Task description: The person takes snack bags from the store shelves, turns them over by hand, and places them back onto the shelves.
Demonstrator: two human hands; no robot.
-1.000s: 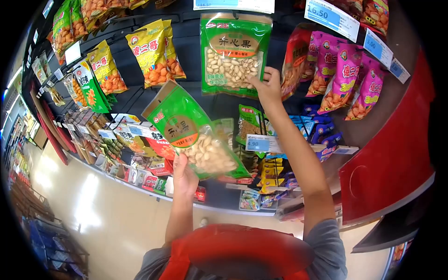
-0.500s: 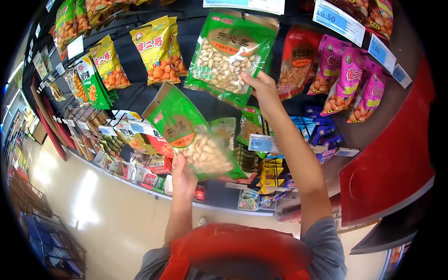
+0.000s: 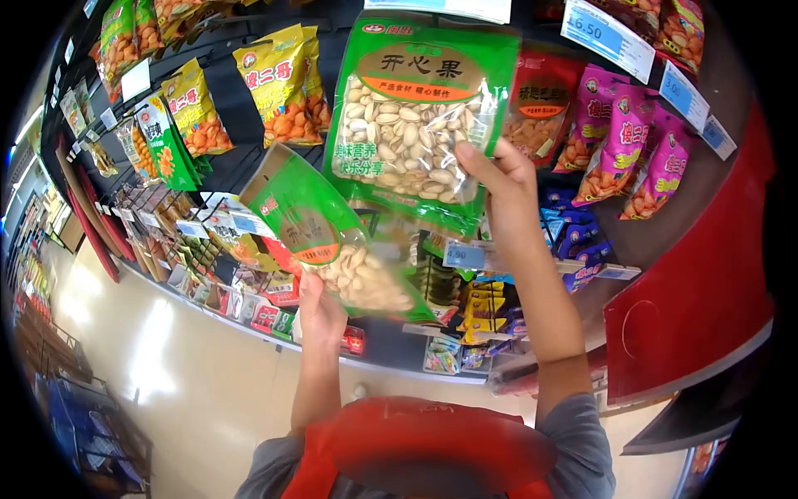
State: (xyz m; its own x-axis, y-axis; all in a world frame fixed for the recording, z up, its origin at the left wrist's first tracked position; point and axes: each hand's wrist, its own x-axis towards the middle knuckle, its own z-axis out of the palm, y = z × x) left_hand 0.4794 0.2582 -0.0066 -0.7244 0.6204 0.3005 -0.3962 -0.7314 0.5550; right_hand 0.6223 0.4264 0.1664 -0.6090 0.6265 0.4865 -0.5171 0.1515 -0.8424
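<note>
My right hand (image 3: 504, 179) grips the lower right edge of a green bag of pistachios (image 3: 411, 125), thumb on its clear front. The bag faces me nearly upright, in front of the rack. Lower and to the left, a second green bag of pistachios (image 3: 353, 266) is tilted, its top leaning to the left. My left hand (image 3: 320, 308) holds that one by its lower left edge, thumb in front. The upper bag overlaps part of a red bag of nuts (image 3: 544, 104) hanging behind it on the right.
Yellow snack bags (image 3: 274, 83) hang on the left and pink snack bags (image 3: 625, 150) on the right. Price tags (image 3: 608, 35) jut from the rack. A lower shelf carries small yellow packets (image 3: 482, 308). At right is a red curved panel (image 3: 690, 291); tiled floor (image 3: 199, 374) lies below.
The right hand's pistachio bag has come closer and looks larger, more upright and lower in view. The left hand's bag has shifted slightly left.
</note>
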